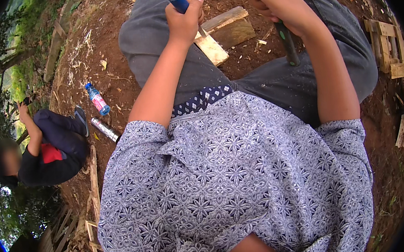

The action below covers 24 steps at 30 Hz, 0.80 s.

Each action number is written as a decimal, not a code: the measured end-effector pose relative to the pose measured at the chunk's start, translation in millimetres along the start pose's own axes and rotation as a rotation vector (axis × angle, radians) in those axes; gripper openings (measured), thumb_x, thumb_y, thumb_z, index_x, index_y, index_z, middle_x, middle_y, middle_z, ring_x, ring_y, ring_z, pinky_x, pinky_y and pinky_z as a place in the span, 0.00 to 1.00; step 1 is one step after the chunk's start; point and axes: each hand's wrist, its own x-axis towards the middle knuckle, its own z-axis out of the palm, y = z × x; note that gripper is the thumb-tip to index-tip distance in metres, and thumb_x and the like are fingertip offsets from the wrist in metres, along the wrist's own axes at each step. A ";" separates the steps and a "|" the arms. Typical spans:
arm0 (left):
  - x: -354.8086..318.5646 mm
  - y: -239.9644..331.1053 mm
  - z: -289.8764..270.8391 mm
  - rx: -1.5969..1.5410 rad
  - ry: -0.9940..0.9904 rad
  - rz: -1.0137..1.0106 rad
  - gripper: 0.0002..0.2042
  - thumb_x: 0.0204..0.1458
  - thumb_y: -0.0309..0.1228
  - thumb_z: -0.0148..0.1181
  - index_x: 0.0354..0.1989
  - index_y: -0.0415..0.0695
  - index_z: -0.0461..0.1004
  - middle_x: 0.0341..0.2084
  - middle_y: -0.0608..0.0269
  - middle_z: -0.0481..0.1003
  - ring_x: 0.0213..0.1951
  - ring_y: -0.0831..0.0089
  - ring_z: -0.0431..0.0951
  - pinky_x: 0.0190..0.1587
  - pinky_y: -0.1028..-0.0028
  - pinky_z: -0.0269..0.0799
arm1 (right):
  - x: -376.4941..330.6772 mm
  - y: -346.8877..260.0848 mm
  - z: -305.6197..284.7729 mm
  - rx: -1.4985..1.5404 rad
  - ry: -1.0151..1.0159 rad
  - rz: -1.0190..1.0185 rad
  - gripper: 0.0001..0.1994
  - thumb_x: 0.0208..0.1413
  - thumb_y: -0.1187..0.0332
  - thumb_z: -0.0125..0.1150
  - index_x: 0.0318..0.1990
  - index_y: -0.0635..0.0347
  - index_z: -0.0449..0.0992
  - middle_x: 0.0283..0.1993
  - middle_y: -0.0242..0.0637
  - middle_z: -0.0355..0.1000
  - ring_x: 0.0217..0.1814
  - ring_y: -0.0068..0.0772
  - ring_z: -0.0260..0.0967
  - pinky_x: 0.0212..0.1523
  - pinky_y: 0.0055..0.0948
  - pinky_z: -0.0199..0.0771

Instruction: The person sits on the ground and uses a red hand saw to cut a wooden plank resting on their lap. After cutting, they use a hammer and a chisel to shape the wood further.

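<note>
My left hand (pixel 185 24) is wrapped round the blue handle of a chisel (pixel 178 2), whose metal-capped end points up. Below that fist lies a pale piece of wood (pixel 212 50), beside a thicker wooden block (pixel 235 31) on the ground between my legs. In my right hand (pixel 285 6) is a hammer (pixel 287 44), gripped by its black and green handle, with the handle's end hanging over my right thigh. The hammer's head is mostly cut off by the upper edge. Fingers hide much of the chisel's blade.
Reddish soil with wood chips surrounds me. To the left lie a plastic bottle (pixel 97 99) and a silver cylinder (pixel 105 129). A person (pixel 50 144) in dark clothes sits beyond them. Small wooden frames stand at right (pixel 388 45) and lower left (pixel 97 248).
</note>
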 end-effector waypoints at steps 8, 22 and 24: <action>-0.2 -24.7 -13.3 0.256 -0.122 0.075 0.16 0.58 0.29 0.63 0.18 0.44 0.67 0.14 0.74 0.69 0.19 0.84 0.66 0.23 0.75 0.61 | -2.2 -1.8 7.6 -0.055 0.020 -0.100 0.20 0.70 0.49 0.56 0.34 0.57 0.75 0.17 0.22 0.55 0.18 0.15 0.51 0.19 0.24 0.51; 10.5 -38.4 -2.8 0.373 -0.131 0.069 0.15 0.55 0.35 0.66 0.21 0.43 0.70 0.16 0.74 0.68 0.22 0.82 0.67 0.27 0.72 0.64 | -14.1 -33.1 16.0 -0.496 0.275 -0.675 0.18 0.74 0.56 0.51 0.42 0.63 0.75 0.26 0.31 0.68 0.26 0.20 0.62 0.28 0.26 0.64; 6.6 -27.8 2.0 0.422 -0.126 0.034 0.15 0.58 0.30 0.65 0.21 0.45 0.66 0.17 0.75 0.67 0.23 0.84 0.65 0.28 0.74 0.63 | 6.0 -9.7 18.3 -0.794 0.156 -0.650 0.19 0.73 0.56 0.50 0.43 0.66 0.74 0.26 0.38 0.67 0.27 0.27 0.64 0.32 0.32 0.67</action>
